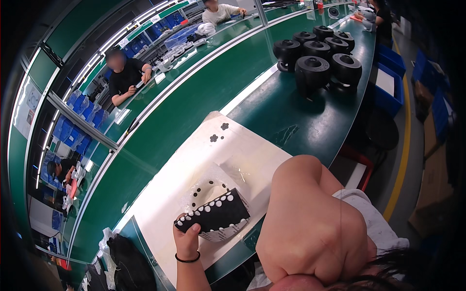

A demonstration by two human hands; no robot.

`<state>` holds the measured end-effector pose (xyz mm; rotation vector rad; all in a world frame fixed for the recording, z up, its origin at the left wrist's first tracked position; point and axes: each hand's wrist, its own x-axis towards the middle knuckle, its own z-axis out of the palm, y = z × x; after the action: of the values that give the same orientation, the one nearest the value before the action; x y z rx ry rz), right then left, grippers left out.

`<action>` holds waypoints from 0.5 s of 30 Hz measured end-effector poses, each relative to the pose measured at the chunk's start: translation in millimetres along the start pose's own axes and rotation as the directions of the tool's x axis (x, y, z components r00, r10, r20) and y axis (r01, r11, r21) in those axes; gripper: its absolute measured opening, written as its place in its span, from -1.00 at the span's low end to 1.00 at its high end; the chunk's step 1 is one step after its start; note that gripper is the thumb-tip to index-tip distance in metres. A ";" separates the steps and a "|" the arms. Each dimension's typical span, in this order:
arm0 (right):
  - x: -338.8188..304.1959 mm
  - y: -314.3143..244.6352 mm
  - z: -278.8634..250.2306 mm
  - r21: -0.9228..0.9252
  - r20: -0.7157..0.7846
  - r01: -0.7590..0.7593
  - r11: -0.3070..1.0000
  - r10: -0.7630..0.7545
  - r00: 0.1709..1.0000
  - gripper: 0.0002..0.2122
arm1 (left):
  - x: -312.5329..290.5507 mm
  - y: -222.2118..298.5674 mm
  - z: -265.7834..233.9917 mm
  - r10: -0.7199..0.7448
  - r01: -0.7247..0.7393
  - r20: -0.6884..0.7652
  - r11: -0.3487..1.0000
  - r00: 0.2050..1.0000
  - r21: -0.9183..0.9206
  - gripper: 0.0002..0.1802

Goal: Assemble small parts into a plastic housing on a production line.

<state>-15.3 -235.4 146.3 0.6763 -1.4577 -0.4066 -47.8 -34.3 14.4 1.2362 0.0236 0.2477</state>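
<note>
My left hand (188,236), with a black band at its wrist, grips the left end of a black sheet (225,213). White round dots line its upper and lower edges. My thumb lies on top of the sheet. Beneath it shows a pale printed backing, partly hidden. Close to the camera, my right hand (315,237) is raised and closed in a fist. Its fingertips are turned away, so I cannot see what is in it, if anything. Just beyond the sheet lies a clear plastic bag (213,180), with several small black dots (196,190) around it.
A white mat (170,194) covers the near bench. Two black flower-shaped pieces (214,138) lie at its far corner. Several black round housings (313,72) stand at the far right. Blue bins (391,80) are beside the bench. Across it, a person (127,77) works with small parts.
</note>
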 end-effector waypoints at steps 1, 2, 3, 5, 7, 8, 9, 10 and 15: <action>11.7 -1.5 -6.9 0.001 0.000 0.000 1.000 0.000 1.000 -0.78 | -0.6 0.2 -0.1 0.004 -0.004 -0.001 1.000 1.000 -0.002 -0.57; 33.9 -4.3 -20.3 0.026 0.226 -0.307 0.951 0.294 0.929 -0.78 | -0.9 0.3 -0.5 0.004 -0.004 -0.001 1.000 1.000 -0.002 -0.57; 46.3 -5.5 -27.4 -0.020 0.437 -0.582 0.813 0.531 0.726 -0.78 | -0.9 0.4 -0.9 0.001 -0.001 0.002 1.000 1.000 -0.005 -0.57; 26.5 15.2 -14.1 -0.034 0.285 -0.185 0.982 0.187 0.940 -0.78 | -0.1 0.4 -0.4 -0.004 0.004 0.005 1.000 1.000 -0.006 -0.58; 25.0 13.9 -14.1 -0.112 0.147 0.238 0.965 -0.220 0.964 -0.78 | -0.4 0.5 -0.8 -0.004 0.004 0.005 1.000 1.000 -0.004 -0.58; 36.6 -1.6 -22.9 -0.022 0.276 -0.213 0.977 0.211 0.938 -0.78 | -0.7 0.6 -1.4 -0.003 0.003 0.005 1.000 1.000 -0.005 -0.58; 42.1 -10.4 -27.5 0.001 0.424 -0.628 0.778 0.569 0.705 -0.77 | -1.0 0.6 -2.1 -0.002 0.002 0.005 1.000 1.000 -0.004 -0.58; 42.6 -11.0 -28.1 0.000 0.424 -0.628 0.779 0.568 0.705 -0.77 | -0.5 0.0 -1.6 -0.003 0.003 0.004 1.000 1.000 -0.001 -0.57; 42.9 -11.6 -29.0 0.007 0.430 -0.631 0.776 0.567 0.703 -0.77 | -0.2 -1.0 -2.2 -0.009 0.009 0.002 1.000 1.000 -0.003 -0.57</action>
<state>19.0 -266.3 172.4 0.1917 -2.0286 0.1003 -48.2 -32.6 12.7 1.2333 0.0273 0.2382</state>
